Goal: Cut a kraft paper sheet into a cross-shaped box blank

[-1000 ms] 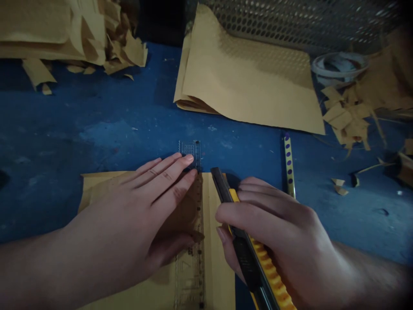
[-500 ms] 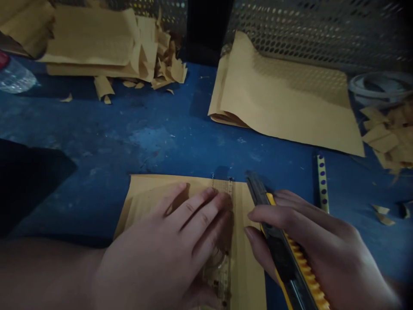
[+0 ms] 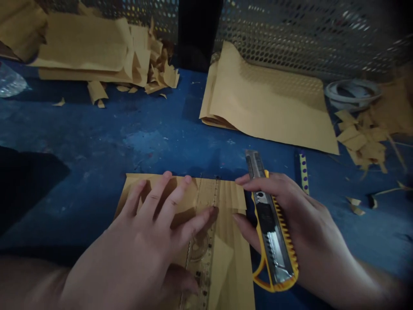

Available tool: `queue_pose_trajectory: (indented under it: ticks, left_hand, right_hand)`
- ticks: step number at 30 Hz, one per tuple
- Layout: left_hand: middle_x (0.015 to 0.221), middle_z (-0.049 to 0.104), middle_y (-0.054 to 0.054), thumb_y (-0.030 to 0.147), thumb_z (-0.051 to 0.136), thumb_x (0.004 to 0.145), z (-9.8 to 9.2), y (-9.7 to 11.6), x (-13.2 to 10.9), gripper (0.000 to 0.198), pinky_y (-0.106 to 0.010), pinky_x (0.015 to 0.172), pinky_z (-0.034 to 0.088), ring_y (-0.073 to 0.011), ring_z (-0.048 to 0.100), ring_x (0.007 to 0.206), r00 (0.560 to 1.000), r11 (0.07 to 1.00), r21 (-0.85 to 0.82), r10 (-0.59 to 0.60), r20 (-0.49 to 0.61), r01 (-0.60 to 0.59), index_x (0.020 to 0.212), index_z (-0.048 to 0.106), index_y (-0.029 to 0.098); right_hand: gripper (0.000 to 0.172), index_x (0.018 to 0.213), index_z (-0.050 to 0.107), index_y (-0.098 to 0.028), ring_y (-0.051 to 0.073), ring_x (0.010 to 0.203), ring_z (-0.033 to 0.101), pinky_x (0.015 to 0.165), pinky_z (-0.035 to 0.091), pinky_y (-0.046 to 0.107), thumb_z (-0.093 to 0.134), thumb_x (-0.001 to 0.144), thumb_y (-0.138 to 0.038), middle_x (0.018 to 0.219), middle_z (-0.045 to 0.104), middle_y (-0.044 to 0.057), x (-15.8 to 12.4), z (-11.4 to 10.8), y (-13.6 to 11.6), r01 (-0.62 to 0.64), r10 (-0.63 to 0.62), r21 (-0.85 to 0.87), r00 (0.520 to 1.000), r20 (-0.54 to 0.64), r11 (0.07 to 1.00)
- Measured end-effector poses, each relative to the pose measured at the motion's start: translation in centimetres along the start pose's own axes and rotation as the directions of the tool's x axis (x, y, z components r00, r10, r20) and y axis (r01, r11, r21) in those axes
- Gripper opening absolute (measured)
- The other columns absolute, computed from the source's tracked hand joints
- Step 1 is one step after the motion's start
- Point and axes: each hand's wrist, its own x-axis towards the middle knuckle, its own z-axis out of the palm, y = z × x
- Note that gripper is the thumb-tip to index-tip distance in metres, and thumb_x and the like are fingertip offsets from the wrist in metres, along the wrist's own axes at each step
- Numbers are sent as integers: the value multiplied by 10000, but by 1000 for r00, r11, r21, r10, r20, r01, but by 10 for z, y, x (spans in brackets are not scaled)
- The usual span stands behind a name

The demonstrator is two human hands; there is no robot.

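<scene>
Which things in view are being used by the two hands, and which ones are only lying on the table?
In use:
Clear plastic ruler, under the left hand
Creased brown paper, beneath the ruler
Yellow-and-silver cutter knife, in the right hand

Lying about:
Folded brown paper sheets
Small brown paper scraps
Pale coiled strip
Yellow-green stick with purple dots

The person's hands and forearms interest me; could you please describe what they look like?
The left hand and right hand are both bare, with no gloves or rings visible, though the right is partly hidden. The left forearm and right forearm show no sleeve, watch or bracelet.
</scene>
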Motion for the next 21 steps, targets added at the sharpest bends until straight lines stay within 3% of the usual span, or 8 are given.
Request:
queue_pose_trajectory:
  ticks: [7, 10, 13, 17, 21]
  left_hand:
    - [1653, 577, -187, 850, 834, 779, -1, -2, 7, 983, -642, 1157, 557, -441, 605, 1496, 993, 993, 23, 117, -23, -116, 1522, 663, 230]
    - [1704, 531, -123, 816, 637, 975, 0, -5, 13, 810, -619, 1190, 505, -412, 566, 1539, 987, 987, 19, 159, -31, -158, 1535, 652, 230]
    - [1705, 528, -126, 720, 427, 1112, 2, -9, 18, 705, -626, 1183, 484, -407, 564, 1543, 979, 979, 16, 204, -29, -203, 1546, 643, 208]
    - [1713, 503, -201, 585, 340, 1158, 5, -11, 16, 674, -625, 1196, 459, -410, 550, 1554, 974, 973, 77, 221, -44, -218, 1582, 586, 123]
    - [1747, 435, -258, 498, 414, 1131, 6, -6, -1, 679, -562, 1277, 390, -395, 426, 1644, 984, 980, 98, 175, -24, -172, 1644, 466, 56]
  right_hand:
    - [354, 1292, 596, -235, 250, 1069, 732, 947, 628, 418, 757, 979, -192, 1177, 764, 74, 1, -2, -1, -5, 5, 6, 1000, 11, 1000]
    - [357, 1295, 586, -237, 265, 1067, 731, 942, 627, 442, 755, 983, -198, 1171, 767, 79, 3, -2, -2, -9, 9, 10, 1000, 25, 1000]
    - [356, 1293, 579, -245, 278, 1074, 734, 947, 629, 466, 746, 983, -195, 1177, 768, 81, 5, -3, -3, -37, 36, 18, 998, 52, 999]
    - [367, 1283, 590, -247, 297, 1089, 740, 937, 641, 479, 766, 963, -208, 1175, 764, 85, 4, -3, -3, -46, 44, 28, 998, 45, 999]
    - [347, 1268, 601, -229, 285, 1073, 735, 922, 641, 463, 765, 963, -221, 1162, 760, 95, 4, -4, -2, -47, 45, 34, 998, 42, 998]
